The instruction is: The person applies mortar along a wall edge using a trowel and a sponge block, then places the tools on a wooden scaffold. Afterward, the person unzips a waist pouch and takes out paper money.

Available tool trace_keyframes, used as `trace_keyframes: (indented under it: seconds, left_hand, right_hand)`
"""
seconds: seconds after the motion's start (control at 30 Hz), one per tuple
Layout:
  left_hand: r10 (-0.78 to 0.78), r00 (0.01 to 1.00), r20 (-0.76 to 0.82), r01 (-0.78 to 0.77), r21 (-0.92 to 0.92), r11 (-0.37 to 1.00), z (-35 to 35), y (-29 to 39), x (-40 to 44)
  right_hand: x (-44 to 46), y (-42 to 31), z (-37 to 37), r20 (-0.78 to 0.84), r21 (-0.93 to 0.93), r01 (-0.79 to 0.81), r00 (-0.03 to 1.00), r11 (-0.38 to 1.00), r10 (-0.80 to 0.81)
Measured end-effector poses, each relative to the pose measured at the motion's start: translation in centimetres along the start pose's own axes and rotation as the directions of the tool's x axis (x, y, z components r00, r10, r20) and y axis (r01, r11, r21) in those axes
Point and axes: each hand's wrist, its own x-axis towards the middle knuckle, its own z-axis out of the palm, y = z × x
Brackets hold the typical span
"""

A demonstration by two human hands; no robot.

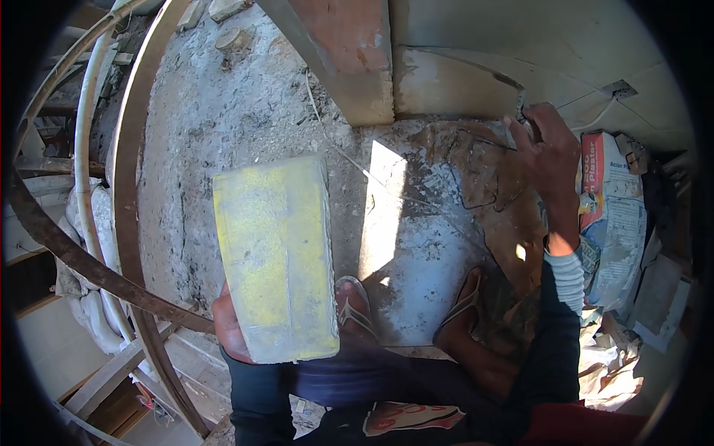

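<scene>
Yellow block [274, 256] is clamped by left hand [229, 327], fingers mostly hidden underneath, likely for support; right hand [549, 147] is held near wall [454, 85] ahead of curled fingers, grip can't be told.

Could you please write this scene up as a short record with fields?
Left hand: holds a yellow block near its lower left edge
Right hand: raised near the wall; whether it grips anything is unclear
Feet: in sandals
Floor: rough, with a sunlit patch
Far right: a plaster bag
</scene>
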Motion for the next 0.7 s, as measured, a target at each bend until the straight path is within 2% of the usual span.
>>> trace_keyframes:
  seconds: [0.13, 0.2, 0.23, 0.27, 0.3, 0.33, 0.4, 0.43, 0.47, 0.53, 0.63, 0.7]
  left_hand:
    - [-0.019, 0.999, -0.027, 0.018, -0.026, 1.000, -1.3, 0.3, 0.4]
    - [-0.020, 0.999, -0.025, 0.020, -0.019, 1.000, -1.6, 0.5, 0.4]
    - [-0.006, 0.999, -0.036, 0.008, 0.038, 0.999, -1.5, 0.5, 0.4]
    - [0.008, 0.999, -0.047, -0.004, 0.095, 0.995, -1.4, 0.5, 0.4]
    - [0.009, 0.999, -0.039, -0.005, 0.107, 0.994, -1.3, 0.6, 0.4]
    - [-0.011, 0.999, -0.052, 0.015, 0.069, 0.997, -1.1, 0.7, 0.3]
    - [-0.022, 0.998, -0.059, 0.025, 0.045, 0.999, -1.1, 0.9, 0.3]
    - [-0.032, 0.999, -0.039, 0.033, 0.023, 0.999, -1.3, 0.9, 0.3]
    - [-0.044, 0.999, -0.020, 0.044, 0.004, 0.999, -1.3, 1.0, 0.4]
    - [-0.042, 0.999, -0.013, 0.042, 0.007, 0.999, -0.9, 1.1, 0.5]
    - [-0.014, 1.000, 0.007, 0.014, 0.017, 1.000, 1.1, 0.8, 0.1]
    - [0.012, 1.000, 0.024, -0.012, 0.039, 0.999, 1.9, 0.8, 0.0]
  right_hand:
    - [-1.4, 0.5, 0.5, -0.042, 0.001, -0.022, 0.999, 1.000, 0.022]
    - [-3.0, 1.4, 0.9, 0.020, 0.195, -0.104, 0.995, 0.975, 0.103]
    - [-3.6, 1.8, 1.5, 0.012, 0.194, -0.112, 0.994, 0.975, 0.112]
    - [-4.1, 2.2, 2.2, 0.264, 0.423, -0.344, 0.932, 0.838, 0.249]
    - [-4.7, 2.5, 3.0, 0.522, 0.554, -0.575, 0.803, 0.602, 0.288]
    - [-5.2, 2.4, 3.9, 0.515, 0.560, -0.576, 0.805, 0.595, 0.295]
    - [-6.2, 2.2, 5.9, 0.643, 0.705, -0.657, 0.751, 0.268, 0.149]
    - [-6.7, 2.1, 7.2, 0.675, 0.708, -0.687, 0.727, 0.162, 0.127]
    - [-6.9, 2.3, 8.0, 0.670, 0.715, -0.683, 0.730, 0.149, 0.134]
    - [-6.8, 2.3, 9.2, 0.760, 0.650, -0.758, 0.646, -0.054, 0.072]
    - [-6.8, 2.2, 10.6, 0.786, 0.614, -0.773, 0.617, -0.156, 0.038]
    - [-6.8, 2.6, 11.8, 0.795, 0.596, -0.784, 0.607, -0.174, -0.009]
